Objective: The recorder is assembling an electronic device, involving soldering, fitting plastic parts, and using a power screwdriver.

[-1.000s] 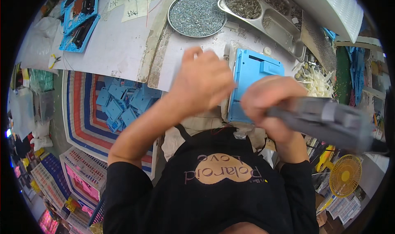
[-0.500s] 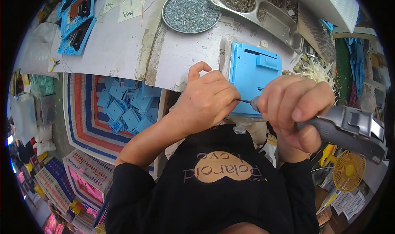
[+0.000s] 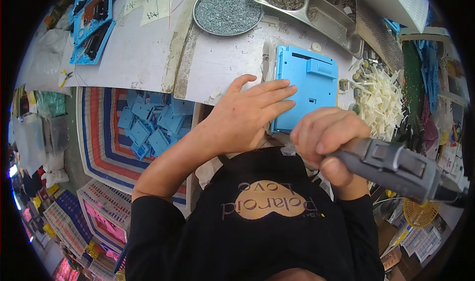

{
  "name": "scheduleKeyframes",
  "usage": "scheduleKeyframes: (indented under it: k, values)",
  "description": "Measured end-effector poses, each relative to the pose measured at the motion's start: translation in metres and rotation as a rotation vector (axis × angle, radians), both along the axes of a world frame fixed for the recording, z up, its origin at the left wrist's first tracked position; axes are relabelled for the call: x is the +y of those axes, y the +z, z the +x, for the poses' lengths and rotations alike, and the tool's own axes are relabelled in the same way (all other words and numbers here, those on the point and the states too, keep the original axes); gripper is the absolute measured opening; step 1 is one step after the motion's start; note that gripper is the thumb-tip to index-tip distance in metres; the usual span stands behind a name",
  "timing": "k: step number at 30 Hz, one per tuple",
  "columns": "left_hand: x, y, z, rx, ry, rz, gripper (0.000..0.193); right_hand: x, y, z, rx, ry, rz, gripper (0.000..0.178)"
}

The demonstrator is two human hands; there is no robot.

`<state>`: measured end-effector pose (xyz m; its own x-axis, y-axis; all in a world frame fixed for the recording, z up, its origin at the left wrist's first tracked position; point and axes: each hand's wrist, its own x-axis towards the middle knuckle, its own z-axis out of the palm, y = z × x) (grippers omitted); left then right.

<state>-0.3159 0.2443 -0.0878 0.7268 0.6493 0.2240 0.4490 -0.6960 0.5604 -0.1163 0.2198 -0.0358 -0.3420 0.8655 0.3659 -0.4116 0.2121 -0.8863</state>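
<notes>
A light-blue plastic casing (image 3: pixel 311 78) lies on the worktable in front of me, with slots and small holes in its face. My left hand (image 3: pixel 255 105) rests with stretched fingers over its left edge, fingertips on the casing. In my right hand (image 3: pixel 329 135) is a grey electric screwdriver (image 3: pixel 391 165), gripped with the fingers wrapped round its body. It points left toward the casing's near edge, and its bit is hidden behind my fingers.
Beyond the casing stand a round tray of small silver screws (image 3: pixel 228 10) and a steel compartment tray (image 3: pixel 331 24). White plastic pieces (image 3: pixel 381 100) pile up at right. A striped-lined bin (image 3: pixel 99 132) holds blue casings (image 3: pixel 153 132). Opened blue units (image 3: pixel 94 29) lie far left.
My left fingers have straightened from a pinch near the screwdriver bit and now lie on the casing. My right hand and the screwdriver have shifted slightly left and nearer to me.
</notes>
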Motion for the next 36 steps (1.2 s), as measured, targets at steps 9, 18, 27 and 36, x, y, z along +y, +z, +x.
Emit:
scheduleKeyframes:
  k: [9,18,27,36]
  values:
    - [-0.006,-0.006,0.005,-0.02,0.089,0.05,0.037,0.004,-0.018,-0.019,-0.147,0.054,0.356,0.016]
    - [0.011,0.01,0.03,-0.106,0.05,0.041,0.041,0.017,0.023,0.074,-0.033,-0.19,0.223,0.029]
    - [0.012,-0.002,0.084,-0.028,-0.038,0.13,0.039,0.034,-0.021,0.105,-0.019,-0.43,0.114,0.022]
    - [0.012,0.001,0.086,-0.018,-0.041,0.093,0.039,0.046,-0.019,0.107,-0.041,-0.357,0.013,0.011]
